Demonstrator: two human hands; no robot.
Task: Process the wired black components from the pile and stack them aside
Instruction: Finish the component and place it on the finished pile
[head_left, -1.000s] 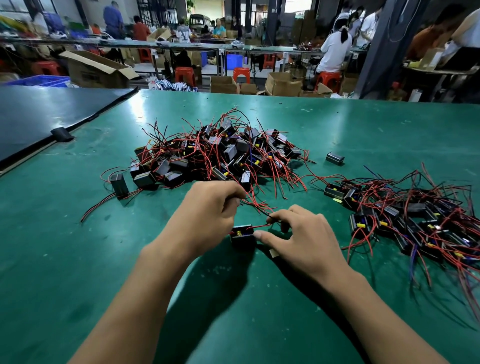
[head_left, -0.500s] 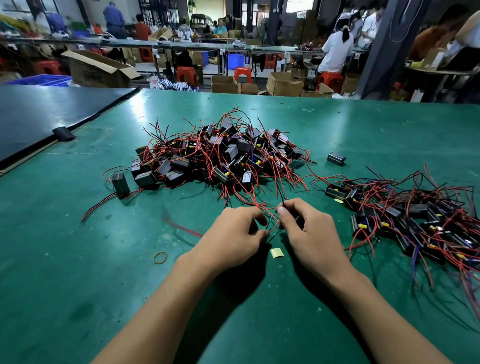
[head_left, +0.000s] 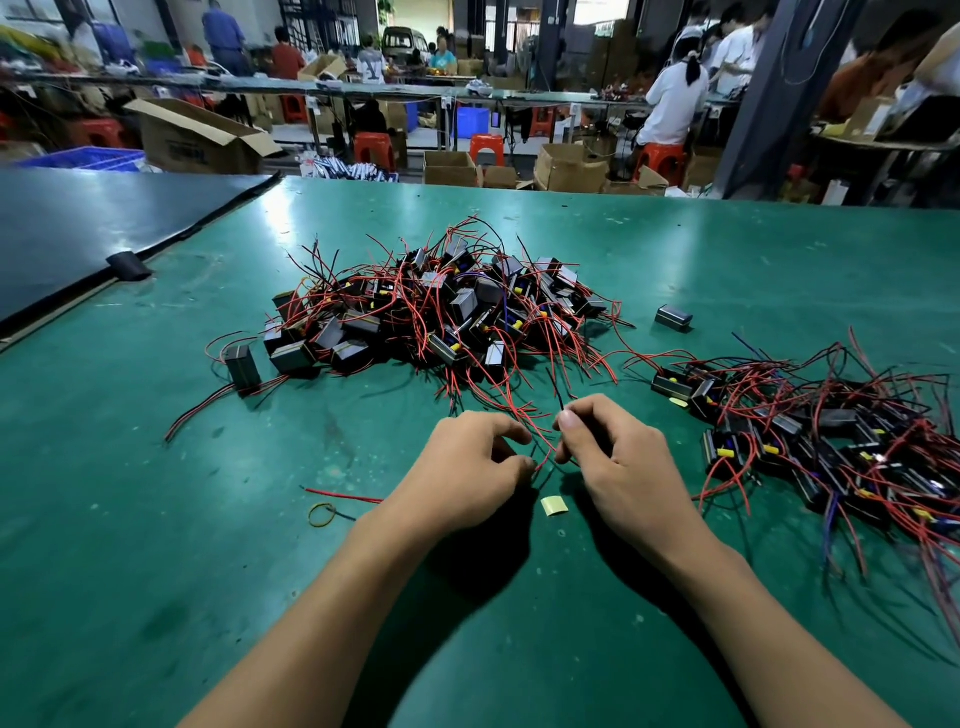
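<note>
A pile of black box-shaped components with red and black wires (head_left: 436, 312) lies on the green table (head_left: 156, 571) in the middle. A second heap of the same wired parts (head_left: 810, 441) spreads at the right. Just in front of the middle pile, my left hand (head_left: 462, 467) and my right hand (head_left: 618, 457) are close together, fingers curled. Both pinch thin red and black wires (head_left: 545, 447) that run between them. The component those wires belong to is hidden under my hands.
A yellow scrap of tape (head_left: 555, 505) lies below my hands. A rubber band (head_left: 322, 514) and a loose red wire (head_left: 343, 496) lie to the left. One lone black component (head_left: 673, 317) sits between the heaps. A dark mat (head_left: 78, 234) covers the far left.
One second ago the black component showed between my hands; now it is covered. My hands moved closer together and slightly away from me, and the rubber band came into sight.
</note>
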